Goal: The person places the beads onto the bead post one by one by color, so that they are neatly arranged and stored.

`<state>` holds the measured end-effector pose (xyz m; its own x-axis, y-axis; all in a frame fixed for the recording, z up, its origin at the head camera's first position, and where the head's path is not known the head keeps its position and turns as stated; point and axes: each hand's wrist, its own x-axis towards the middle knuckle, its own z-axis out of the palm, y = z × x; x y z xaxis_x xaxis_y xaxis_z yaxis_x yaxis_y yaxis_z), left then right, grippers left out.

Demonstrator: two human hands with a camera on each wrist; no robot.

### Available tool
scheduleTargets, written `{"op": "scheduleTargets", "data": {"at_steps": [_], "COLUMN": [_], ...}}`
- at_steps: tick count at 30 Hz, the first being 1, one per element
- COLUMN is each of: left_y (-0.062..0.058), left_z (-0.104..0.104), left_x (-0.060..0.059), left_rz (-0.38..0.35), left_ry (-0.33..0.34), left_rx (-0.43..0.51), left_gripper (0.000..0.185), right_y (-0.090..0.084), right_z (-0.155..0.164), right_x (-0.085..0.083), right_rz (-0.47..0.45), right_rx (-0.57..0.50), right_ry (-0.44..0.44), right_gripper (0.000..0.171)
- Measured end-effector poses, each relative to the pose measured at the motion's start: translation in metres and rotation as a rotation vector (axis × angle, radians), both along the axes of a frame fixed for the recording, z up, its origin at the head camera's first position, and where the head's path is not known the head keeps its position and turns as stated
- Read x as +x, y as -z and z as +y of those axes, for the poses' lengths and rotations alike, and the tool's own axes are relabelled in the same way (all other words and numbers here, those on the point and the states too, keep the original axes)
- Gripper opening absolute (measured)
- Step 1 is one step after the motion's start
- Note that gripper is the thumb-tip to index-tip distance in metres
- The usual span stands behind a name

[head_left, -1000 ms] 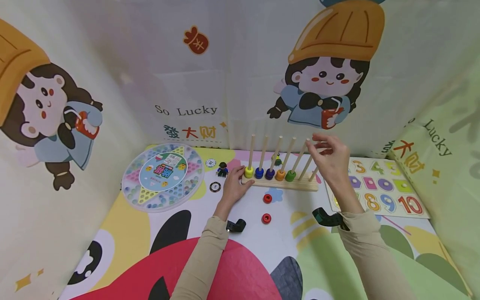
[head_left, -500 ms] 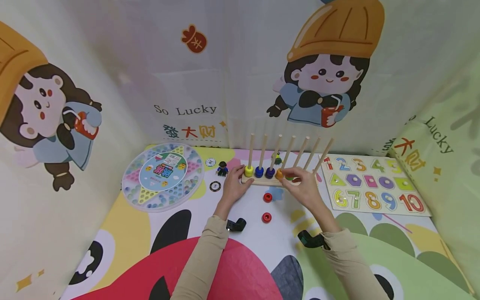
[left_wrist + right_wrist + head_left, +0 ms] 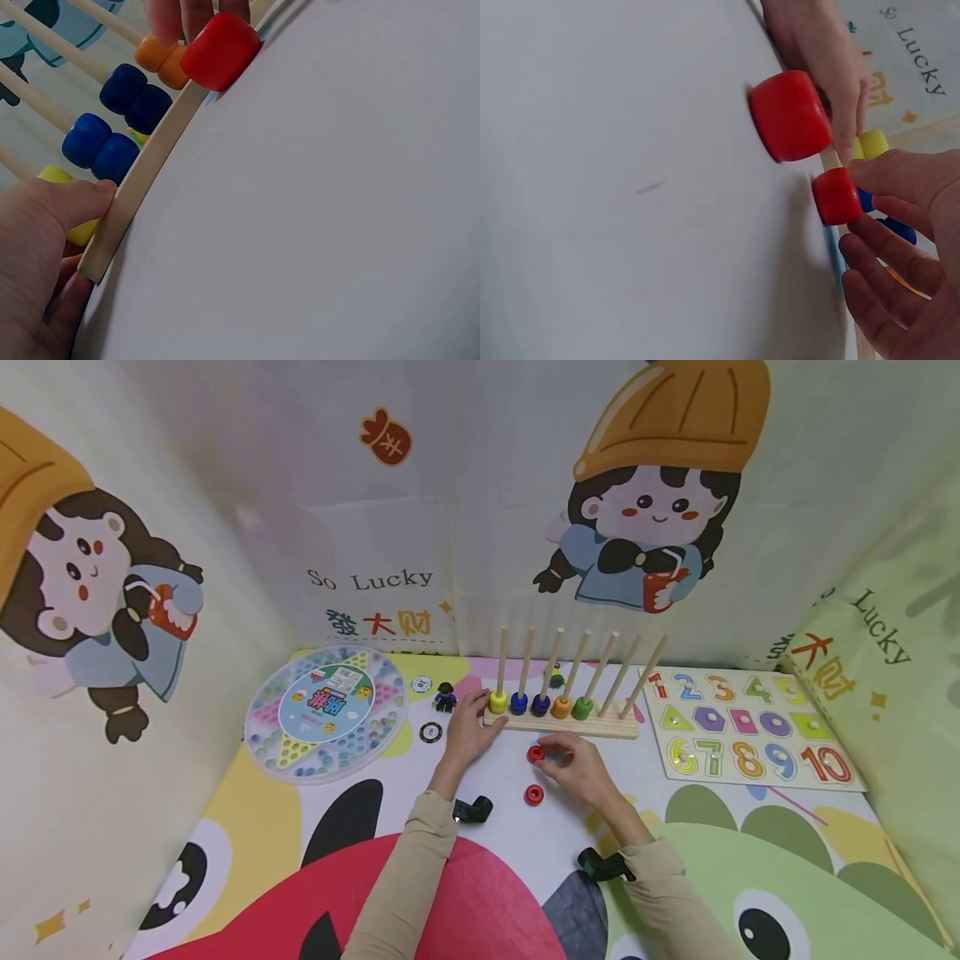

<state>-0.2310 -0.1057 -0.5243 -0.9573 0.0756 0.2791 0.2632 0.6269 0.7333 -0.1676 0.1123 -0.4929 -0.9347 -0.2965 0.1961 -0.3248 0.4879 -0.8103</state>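
Note:
A wooden peg rack stands across the table, tall pegs upright. Its left pegs carry yellow beads, blue beads, dark blue beads, orange beads and green beads; the two rightmost pegs are bare. My left hand grips the rack's left end, thumb in front along the base. In front of the rack, my right hand pinches a red bead between thumb and index finger, the other fingers spread. A second red bead lies nearer me, untouched.
A round Chinese checkers board lies left. Near it are a toy figure and two poker chips. A number puzzle board lies at the right. A small green-and-yellow toy is behind the rack. Printed cloth walls surround the table.
My right hand has come down from the right-hand pegs, past the orange and green beads, to the farther red bead in front. My left hand keeps its hold on the rack.

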Motion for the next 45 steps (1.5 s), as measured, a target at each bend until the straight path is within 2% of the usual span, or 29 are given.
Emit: {"op": "scheduleTargets", "data": {"at_steps": [5, 12, 22, 29, 38, 45], "left_y": [0.001, 0.000, 0.000, -0.003, -0.003, -0.003], "left_z": [0.000, 0.003, 0.001, 0.000, 0.000, 0.001], "left_x": [0.000, 0.000, 0.000, 0.001, 0.002, 0.002], "left_rz": [0.003, -0.003, 0.012, 0.002, -0.003, -0.005], "left_ry": [-0.001, -0.004, -0.004, 0.001, -0.001, -0.001], "left_rx": [0.011, 0.024, 0.015, 0.026, 0.028, 0.022], "left_gripper": [0.056, 0.055, 0.056, 0.054, 0.053, 0.053], "right_y": [0.002, 0.009, 0.011, 0.005, -0.005, -0.022], "right_z": [-0.002, -0.005, 0.000, 0.019, 0.046, 0.063], "right_x": [0.002, 0.002, 0.004, 0.001, -0.004, -0.008], "right_rz": [-0.002, 0.027, 0.038, 0.074, 0.106, 0.168], "right_rx": [0.014, 0.021, -0.040, -0.085, -0.078, -0.069], "right_ry": [0.004, 0.057, 0.112, 0.186, 0.241, 0.260], "right_gripper": [0.029, 0.030, 0.031, 0.031, 0.030, 0.029]}}
